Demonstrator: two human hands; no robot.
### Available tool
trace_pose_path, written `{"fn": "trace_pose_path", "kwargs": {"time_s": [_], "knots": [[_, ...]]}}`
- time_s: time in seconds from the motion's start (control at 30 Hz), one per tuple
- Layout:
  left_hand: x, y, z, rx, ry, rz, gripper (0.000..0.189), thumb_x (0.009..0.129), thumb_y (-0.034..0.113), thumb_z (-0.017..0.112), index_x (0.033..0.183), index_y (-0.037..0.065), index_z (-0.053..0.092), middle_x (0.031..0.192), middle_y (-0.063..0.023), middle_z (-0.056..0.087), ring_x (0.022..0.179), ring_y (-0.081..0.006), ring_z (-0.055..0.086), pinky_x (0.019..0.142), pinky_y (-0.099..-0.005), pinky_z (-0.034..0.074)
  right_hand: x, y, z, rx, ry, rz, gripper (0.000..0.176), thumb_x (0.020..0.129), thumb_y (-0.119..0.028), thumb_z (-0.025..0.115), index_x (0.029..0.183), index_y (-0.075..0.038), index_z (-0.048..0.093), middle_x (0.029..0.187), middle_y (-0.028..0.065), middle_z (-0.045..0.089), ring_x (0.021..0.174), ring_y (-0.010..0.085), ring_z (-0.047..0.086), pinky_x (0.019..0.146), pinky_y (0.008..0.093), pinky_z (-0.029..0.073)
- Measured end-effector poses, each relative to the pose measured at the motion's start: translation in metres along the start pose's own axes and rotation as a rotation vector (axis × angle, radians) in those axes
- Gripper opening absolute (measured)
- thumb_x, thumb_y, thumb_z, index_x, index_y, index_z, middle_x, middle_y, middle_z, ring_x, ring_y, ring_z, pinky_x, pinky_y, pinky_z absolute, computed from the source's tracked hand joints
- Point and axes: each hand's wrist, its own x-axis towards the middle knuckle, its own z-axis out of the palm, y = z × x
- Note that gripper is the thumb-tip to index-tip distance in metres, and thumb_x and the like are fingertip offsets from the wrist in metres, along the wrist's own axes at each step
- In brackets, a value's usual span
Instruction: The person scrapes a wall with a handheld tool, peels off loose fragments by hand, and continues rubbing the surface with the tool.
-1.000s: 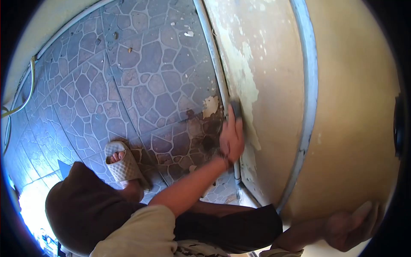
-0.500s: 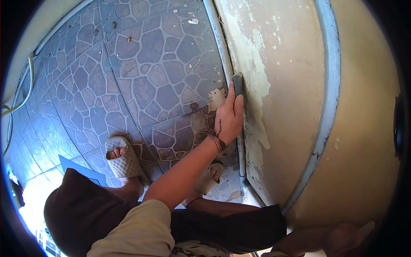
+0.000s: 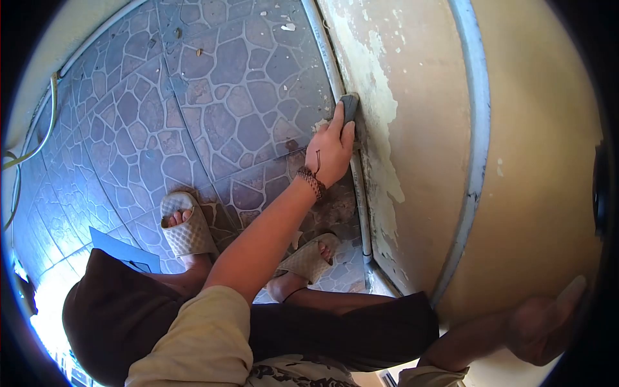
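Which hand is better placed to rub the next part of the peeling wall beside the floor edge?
Left. The left hand grips the grey block against the peeling wall; the right hand lies flat farther along, empty.

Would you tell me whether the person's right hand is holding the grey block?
No, the right hand lies flat and open on the wall, while the left hand presses the grey block to it.
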Motion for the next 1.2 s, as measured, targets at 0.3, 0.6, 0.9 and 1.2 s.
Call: {"fn": "trace_pose_path", "kwargs": {"time_s": [0.3,0.6,0.9,1.2], "knots": [[-0.048,0.003,0.04,-0.032,0.073,-0.116,0.056,0.096,0.034,0.047,0.144,0.009,0.036,0.088,-0.0312,0.059,0.074,-0.0446,0.06,0.068,-0.0481,0.05,0.0,0.003,0.006,0.432,0.066,0.139,0.015,0.091,-0.001,0.056,0.093,0.009,0.066,0.09,0.0186,0.068,0.081,0.029,0.068,0.077,0.0329,0.058],[-0.051,0.005,0.043,-0.224,0.239,-0.124,0.055,0.09,0.034,0.055,0.136,0.006,0.049,0.088,-0.0297,0.062,0.082,-0.0425,0.062,0.074,-0.0469,0.049,0.049,-0.053,0.013,1.043,0.226,0.571,0.018,0.09,-0.002,0.057,0.105,0.007,0.061,0.099,0.0139,0.061,0.084,0.0207,0.062,0.07,0.0276,0.052],[0.018,0.007,-0.004,-0.05,0.173,-0.104,0.056,0.088,0.036,0.059,0.131,0.002,0.052,0.101,-0.029,0.064,0.091,-0.0349,0.067,0.081,-0.0395,0.05,0.035,-0.029,0.016,1.001,0.133,0.387,0.02,0.089,-0.005,0.059,0.106,0.005,0.06,0.1,0.0141,0.058,0.083,0.0197,0.06,0.07,0.0272,0.05],[-0.02,0.008,0.012,-0.119,0.159,-0.212,0.055,0.088,0.036,0.059,0.131,0.002,0.052,0.105,-0.0278,0.064,0.097,-0.0383,0.064,0.083,-0.0407,0.05,0.029,-0.036,0.013,0.815,0.059,0.371,0.019,0.09,-0.005,0.058,0.104,0.008,0.062,0.1,0.0184,0.059,0.087,0.025,0.062,0.075,0.0327,0.053]]}}
